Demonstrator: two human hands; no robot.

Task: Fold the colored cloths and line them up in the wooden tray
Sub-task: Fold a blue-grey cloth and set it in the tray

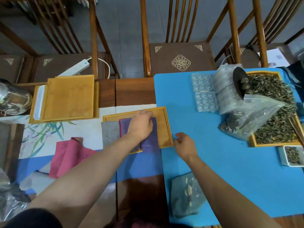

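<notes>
A shallow wooden tray (165,127) lies at the table's middle. Three folded cloths sit side by side in it: a grey cloth (109,133) at the left, a mauve cloth (124,126) in the middle and a purple cloth (150,142) at the right, which overhangs the tray's near edge. My left hand (141,125) rests palm down on the purple and mauve cloths, fingers at the purple cloth's far end. My right hand (184,143) hovers just right of the tray with curled fingers and holds nothing. An unfolded pink cloth (67,157) lies at the left.
A larger wooden tray (69,97) sits at the back left, a metal kettle (11,97) beside it. On the blue mat (213,162) are clear plastic moulds (204,92), a plastic bag (251,116), a tray of dried leaves (276,129) and a patterned grey cloth (185,195). Chairs stand behind.
</notes>
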